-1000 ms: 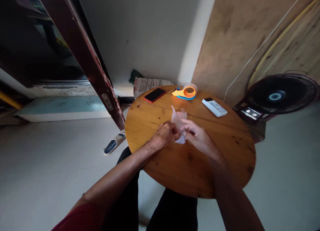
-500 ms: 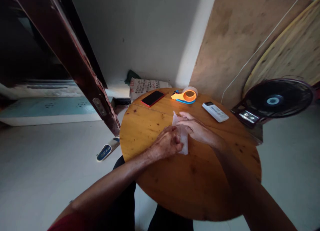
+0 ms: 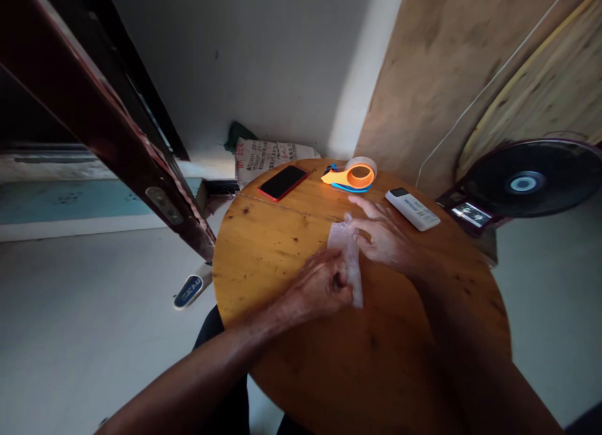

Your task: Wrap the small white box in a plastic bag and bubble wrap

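Note:
A strip of whitish, translucent plastic wrap (image 3: 353, 266) lies lengthwise on the round wooden table (image 3: 263, 253), between my two hands. My left hand (image 3: 320, 281) is closed on its lower left part, the fingers curled and pressing it near the tabletop. At the upper end, my right hand (image 3: 388, 237) pinches the wrap's right edge between thumb and a finger, while another finger stretches out above the table. Whether anything lies inside the wrap is hidden.
Toward the table's far edge lie a red-edged phone (image 3: 283, 182), an orange and blue tape dispenser (image 3: 352, 177) and a white, boxy device with a dark screen (image 3: 414, 210). A black fan (image 3: 527, 181) stands to the right. A shoe (image 3: 190, 289) is on the floor at left.
My right hand has shifted slightly right along the wrap, with its fingers more spread. My left hand has moved a little down and right. The view has also shifted slightly.

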{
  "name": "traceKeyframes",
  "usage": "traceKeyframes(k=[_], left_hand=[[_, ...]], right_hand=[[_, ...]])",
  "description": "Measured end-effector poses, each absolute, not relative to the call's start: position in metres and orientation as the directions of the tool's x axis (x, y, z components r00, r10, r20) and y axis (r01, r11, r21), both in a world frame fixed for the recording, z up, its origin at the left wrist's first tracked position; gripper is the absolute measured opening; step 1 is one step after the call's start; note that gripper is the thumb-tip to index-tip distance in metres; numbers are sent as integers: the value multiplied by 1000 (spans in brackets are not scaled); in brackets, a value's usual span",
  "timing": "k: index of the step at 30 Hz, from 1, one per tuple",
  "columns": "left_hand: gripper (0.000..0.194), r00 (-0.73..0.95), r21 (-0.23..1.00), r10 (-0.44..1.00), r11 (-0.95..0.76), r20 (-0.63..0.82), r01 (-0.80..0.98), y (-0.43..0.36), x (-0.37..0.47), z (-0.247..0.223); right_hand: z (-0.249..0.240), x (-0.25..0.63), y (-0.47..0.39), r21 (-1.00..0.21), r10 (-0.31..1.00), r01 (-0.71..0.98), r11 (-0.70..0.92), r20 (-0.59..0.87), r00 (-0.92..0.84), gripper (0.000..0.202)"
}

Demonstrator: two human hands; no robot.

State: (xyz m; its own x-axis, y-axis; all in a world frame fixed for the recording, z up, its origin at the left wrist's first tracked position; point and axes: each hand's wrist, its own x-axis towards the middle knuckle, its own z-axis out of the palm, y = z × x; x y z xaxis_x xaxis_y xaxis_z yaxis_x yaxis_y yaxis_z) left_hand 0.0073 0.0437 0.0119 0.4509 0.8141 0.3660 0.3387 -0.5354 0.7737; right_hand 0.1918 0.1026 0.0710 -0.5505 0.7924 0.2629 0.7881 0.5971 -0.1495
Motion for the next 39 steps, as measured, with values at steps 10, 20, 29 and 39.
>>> traceKeyframes(k=[10,20,29,39], left_hand=[[11,459,603,728,-682,509,414,36,3,16],[10,485,637,729,-672,483,377,34,3,21],[15,476,646,774,-621,418,444,32,3,18],[30,514,521,753,-656,411,546,26,1,23]], right_hand=[[15,191,117,-382,853,763,522,240,-463,43],[19,209,126,-684,988,713,155,96,-123,24],[19,186,123,-824,979,567,22,-98,-180,18],[15,181,123,-923,992,383,36,-12,-122,18]])
